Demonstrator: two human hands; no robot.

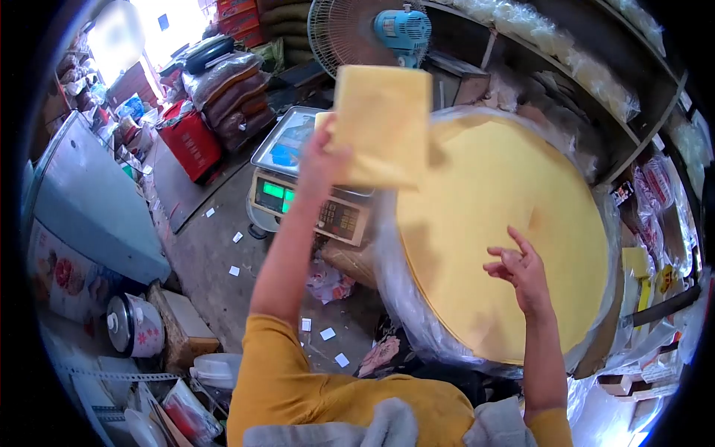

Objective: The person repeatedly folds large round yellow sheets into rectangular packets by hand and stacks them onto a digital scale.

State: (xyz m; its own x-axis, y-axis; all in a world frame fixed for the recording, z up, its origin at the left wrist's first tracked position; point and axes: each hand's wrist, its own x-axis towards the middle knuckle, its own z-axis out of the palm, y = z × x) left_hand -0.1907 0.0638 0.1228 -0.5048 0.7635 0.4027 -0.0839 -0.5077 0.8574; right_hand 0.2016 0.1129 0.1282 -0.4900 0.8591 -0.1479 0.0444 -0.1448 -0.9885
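My left hand [322, 160] grips a flat, yellow rectangular piece [383, 127] by its left edge, raised near the scale. It looks like a folded sheet or packet; I cannot tell which. Over a large round yellow surface [477, 216] with clear plastic around its side, my right hand [523, 276] hovers with fingers apart, holding nothing. A digital scale [346, 217] with a lit green display stands behind my left forearm. Its metal pan is partly covered by the held piece, and something blue lies on it.
A blue fan [402, 30] stands at the back. To the left are a red bag [188, 141], a white chest-like cabinet [97, 201] and a rice cooker [135, 324]. Small white paper squares lie on the floor. Shelves with clear plastic bags [551, 45] run along the right.
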